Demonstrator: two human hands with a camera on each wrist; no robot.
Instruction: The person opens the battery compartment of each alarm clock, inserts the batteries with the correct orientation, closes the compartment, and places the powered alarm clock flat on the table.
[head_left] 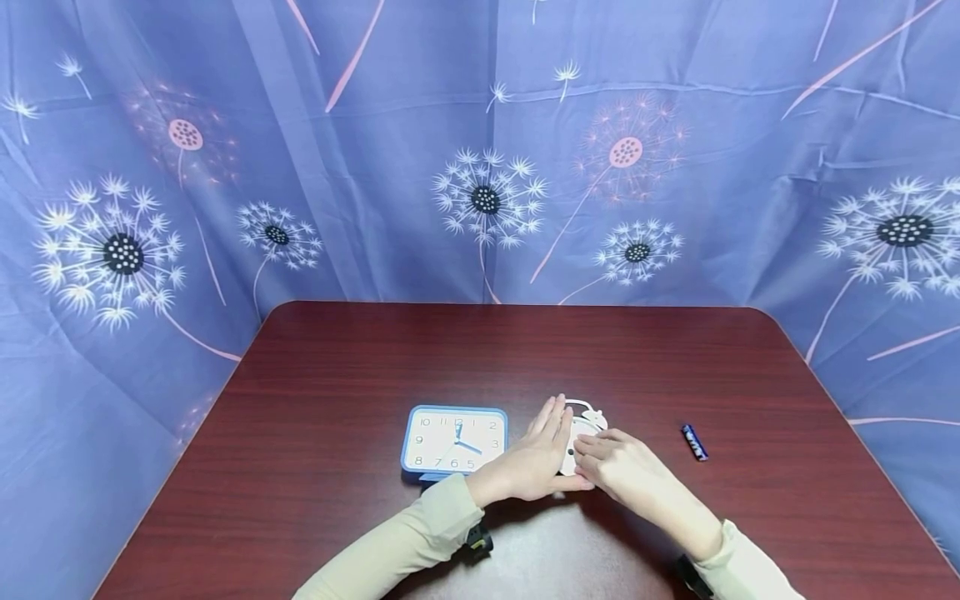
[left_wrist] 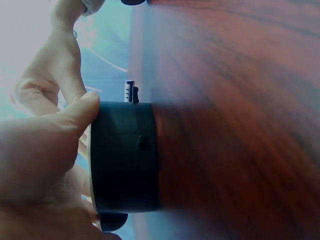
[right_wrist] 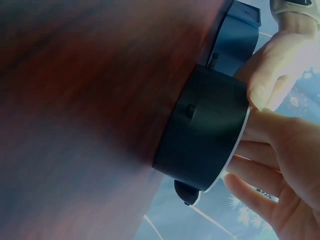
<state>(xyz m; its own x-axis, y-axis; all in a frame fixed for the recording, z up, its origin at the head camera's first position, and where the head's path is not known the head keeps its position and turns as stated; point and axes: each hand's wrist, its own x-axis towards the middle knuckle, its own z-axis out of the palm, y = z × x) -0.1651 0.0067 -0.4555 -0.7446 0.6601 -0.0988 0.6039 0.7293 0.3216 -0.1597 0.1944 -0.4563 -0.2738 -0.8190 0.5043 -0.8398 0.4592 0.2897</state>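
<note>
A small alarm clock (head_left: pixel 568 460) with a white face, dark sides and a white handle (head_left: pixel 579 405) lies on its back, face up. My left hand (head_left: pixel 528 457) lies over its left part with fingers stretched straight. The thumb of that hand touches the rim of the clock's dark casing (left_wrist: pixel 125 160) in the left wrist view. My right hand (head_left: pixel 626 471) bends its fingers over the right part of the face. In the right wrist view those fingers meet the face side of the casing (right_wrist: pixel 202 130); whether they pinch anything is hidden.
Left of my hands is a blue rectangular clock (head_left: pixel 455 439) with a white dial. A blue and white battery (head_left: pixel 695 442) lies to the right on the brown table (head_left: pixel 337 367). A blue dandelion-print curtain (head_left: pixel 390 192) hangs behind the table and at its sides.
</note>
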